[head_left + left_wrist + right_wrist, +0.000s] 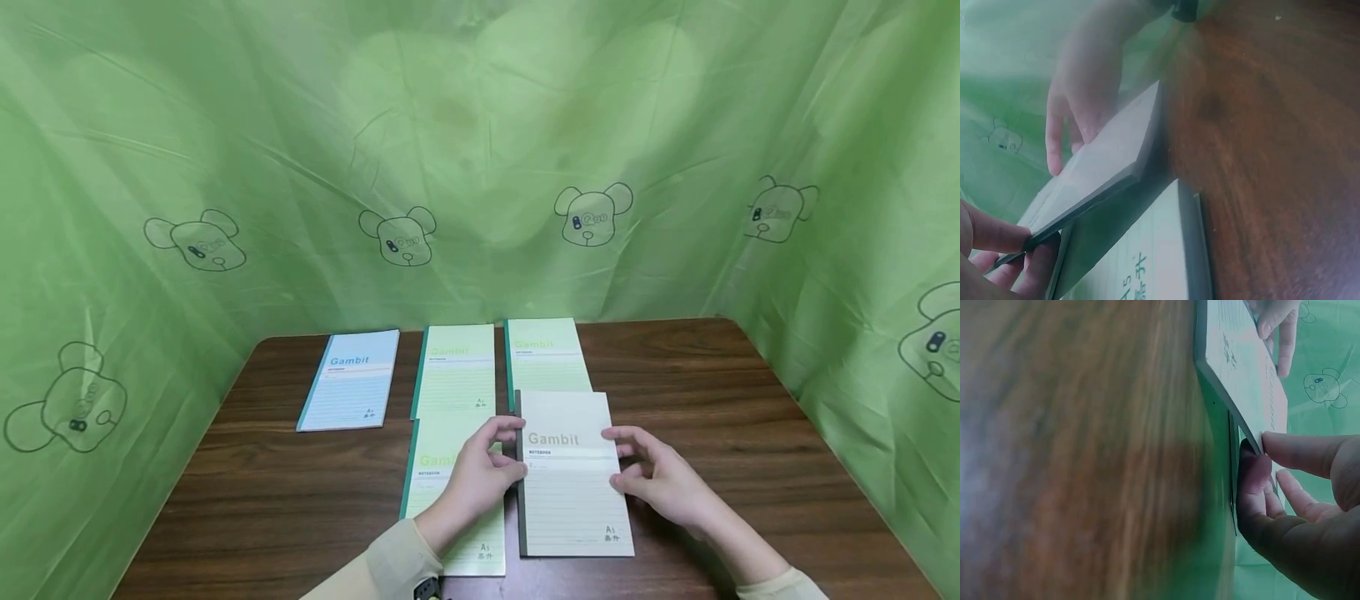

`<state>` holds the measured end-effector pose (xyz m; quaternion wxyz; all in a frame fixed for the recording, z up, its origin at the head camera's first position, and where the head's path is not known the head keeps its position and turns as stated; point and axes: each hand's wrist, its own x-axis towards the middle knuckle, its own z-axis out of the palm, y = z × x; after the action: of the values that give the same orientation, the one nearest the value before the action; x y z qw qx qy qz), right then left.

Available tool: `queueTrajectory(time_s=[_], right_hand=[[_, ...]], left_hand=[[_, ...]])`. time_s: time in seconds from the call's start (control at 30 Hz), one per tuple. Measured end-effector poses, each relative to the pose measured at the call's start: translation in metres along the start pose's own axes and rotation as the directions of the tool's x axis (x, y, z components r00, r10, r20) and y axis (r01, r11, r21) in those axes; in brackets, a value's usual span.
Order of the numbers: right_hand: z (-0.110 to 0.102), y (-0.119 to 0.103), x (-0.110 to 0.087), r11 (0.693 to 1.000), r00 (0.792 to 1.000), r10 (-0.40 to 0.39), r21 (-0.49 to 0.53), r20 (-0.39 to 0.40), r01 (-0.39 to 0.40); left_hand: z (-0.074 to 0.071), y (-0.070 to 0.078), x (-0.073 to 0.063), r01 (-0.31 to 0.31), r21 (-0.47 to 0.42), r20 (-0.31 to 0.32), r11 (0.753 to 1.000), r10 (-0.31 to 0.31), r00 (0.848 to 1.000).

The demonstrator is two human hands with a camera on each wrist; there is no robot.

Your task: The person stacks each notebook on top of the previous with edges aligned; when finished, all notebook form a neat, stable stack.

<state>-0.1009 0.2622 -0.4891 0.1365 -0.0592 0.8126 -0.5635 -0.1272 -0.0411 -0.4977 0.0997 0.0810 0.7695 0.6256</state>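
A grey notebook [573, 500] with a dark spine is held between both hands, lifted a little off the table. My left hand [483, 471] pinches its spine edge between thumb and fingers, as the left wrist view also shows at the notebook [1107, 147]. On the opposite edge, my right hand [663, 475] grips with the thumb above and fingers beneath; the right wrist view shows this hand [1304, 512] at the notebook's edge [1241, 369]. Below the left forearm lies a green notebook [457, 554], partly covered by that hand.
Behind the grey notebook lies a green notebook [551, 367], its lower part covered. Another green notebook [457, 383] lies to its left, and a blue notebook [348, 392] farther left. The brown wooden table [247, 500] is enclosed by a green curtain [480, 283] with bear drawings.
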Motion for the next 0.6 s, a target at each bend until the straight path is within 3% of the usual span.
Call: queueTrajectory(time_s=[0.27,0.6], right_hand=[[0.001,-0.007,0.002,0.999,0.999,0.006,0.038,-0.050,-0.004],[-0.004,-0.024,0.013,0.996,0.998,-0.018,0.090,-0.066,0.024]], left_hand=[[-0.003,0.001,0.006,0.017,-0.044,-0.010,0.999,-0.018,1.000],[-0.011,0.012,0.020,0.072,-0.192,-0.029,0.979,-0.079,0.996]])
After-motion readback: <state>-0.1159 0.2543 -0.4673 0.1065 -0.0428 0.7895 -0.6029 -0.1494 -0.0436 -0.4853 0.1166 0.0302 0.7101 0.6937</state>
